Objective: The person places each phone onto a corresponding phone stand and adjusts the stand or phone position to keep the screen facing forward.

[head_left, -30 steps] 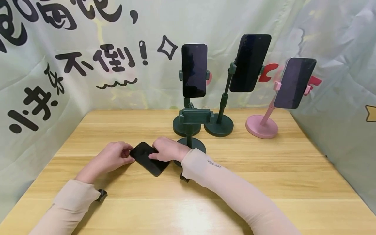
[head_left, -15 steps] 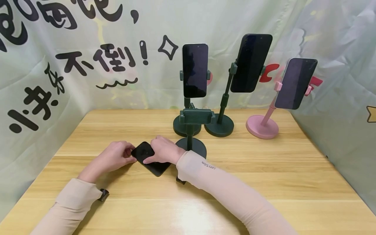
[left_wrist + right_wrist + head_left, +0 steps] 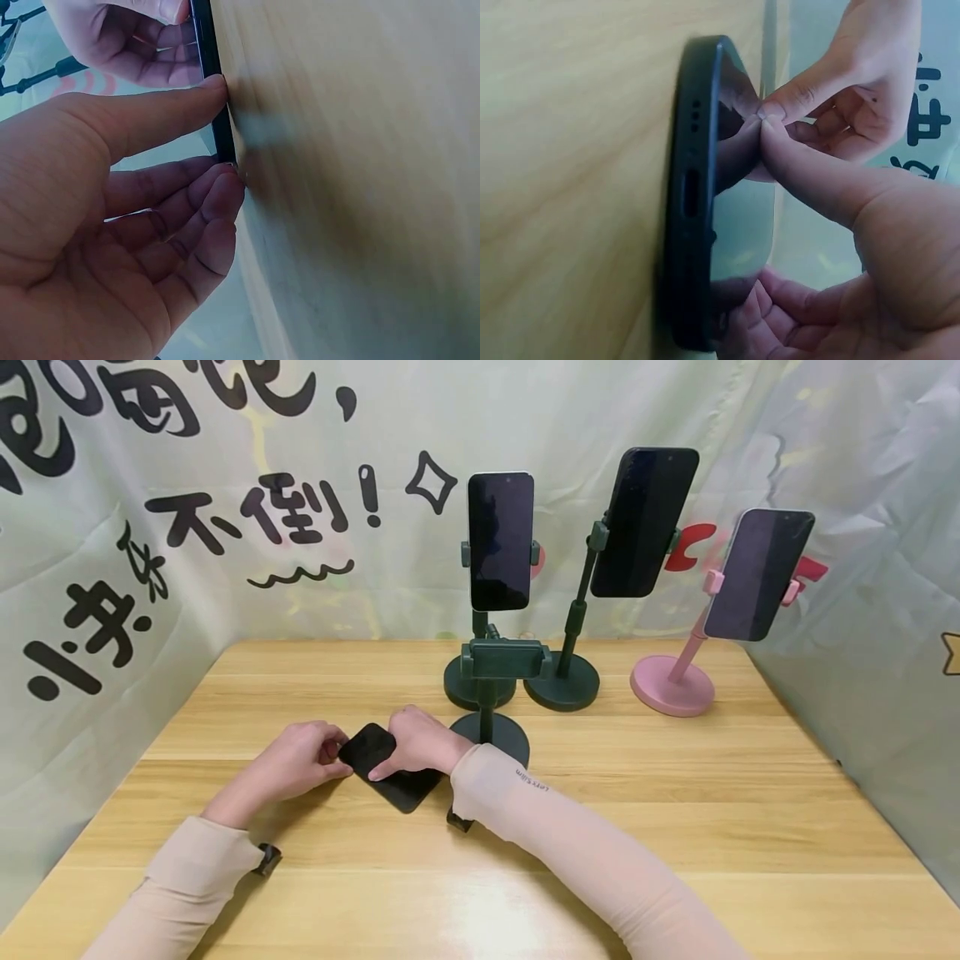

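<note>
A black smartphone [image 3: 408, 787] lies screen up on the table, left of an unloaded dark green phone stand [image 3: 506, 658]. My left hand [image 3: 303, 760] holds its left corner, thumb [image 3: 180, 105] on one edge and fingertips [image 3: 225, 191] at the adjoining edge. Across the phone reaches my right hand [image 3: 423, 742]. Its thumb [image 3: 810, 169] rests on the screen, meeting its own reflection. The other fingers of that hand bend down at the far edge, partly hidden in the head view. The phone's port end [image 3: 694, 191] faces the right wrist camera.
Behind stand two dark green stands bearing phones [image 3: 501, 542] [image 3: 645, 522]. A pink stand [image 3: 672, 685] at the right holds another phone [image 3: 760, 575]. The wooden table [image 3: 465, 877] ends at a printed cloth backdrop [image 3: 300, 602].
My right hand has shifted slightly left over the phone, its thumb now further toward the near left edge. The left hand keeps its place at the corner.
</note>
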Available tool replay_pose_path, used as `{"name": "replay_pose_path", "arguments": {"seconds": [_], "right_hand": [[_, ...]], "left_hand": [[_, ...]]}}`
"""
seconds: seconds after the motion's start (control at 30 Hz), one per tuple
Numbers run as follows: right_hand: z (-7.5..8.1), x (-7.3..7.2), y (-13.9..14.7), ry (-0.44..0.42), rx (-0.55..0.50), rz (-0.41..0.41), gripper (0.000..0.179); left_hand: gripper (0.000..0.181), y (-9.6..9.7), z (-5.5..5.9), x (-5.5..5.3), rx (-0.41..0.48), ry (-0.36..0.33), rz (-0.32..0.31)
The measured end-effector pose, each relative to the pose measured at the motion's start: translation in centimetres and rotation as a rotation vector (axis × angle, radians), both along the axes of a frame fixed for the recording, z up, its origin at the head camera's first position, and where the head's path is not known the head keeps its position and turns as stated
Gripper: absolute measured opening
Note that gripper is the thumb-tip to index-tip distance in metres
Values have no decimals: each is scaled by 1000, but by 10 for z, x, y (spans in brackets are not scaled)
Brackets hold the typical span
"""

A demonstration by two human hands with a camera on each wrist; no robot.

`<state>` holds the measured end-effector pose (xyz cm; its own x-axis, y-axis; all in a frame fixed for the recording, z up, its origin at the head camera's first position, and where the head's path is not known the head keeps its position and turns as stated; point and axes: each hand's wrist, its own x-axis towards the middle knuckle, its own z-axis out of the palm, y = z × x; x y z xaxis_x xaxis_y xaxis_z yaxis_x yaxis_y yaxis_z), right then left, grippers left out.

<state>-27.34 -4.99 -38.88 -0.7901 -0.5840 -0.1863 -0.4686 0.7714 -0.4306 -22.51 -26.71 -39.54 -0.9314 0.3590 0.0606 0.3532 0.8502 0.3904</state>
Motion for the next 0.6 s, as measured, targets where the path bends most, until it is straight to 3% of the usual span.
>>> {"name": "replay_pose_path", "arguments": {"seconds": [0.17,0.6], "right_hand": [[-1,-3,3,-83,-81,-44,38],[1,-2,3,-120,-141,-100,43]], "left_hand": [[28,2,0,0,6,-3,-3],[26,2,1,3,25,14,-23]]}}
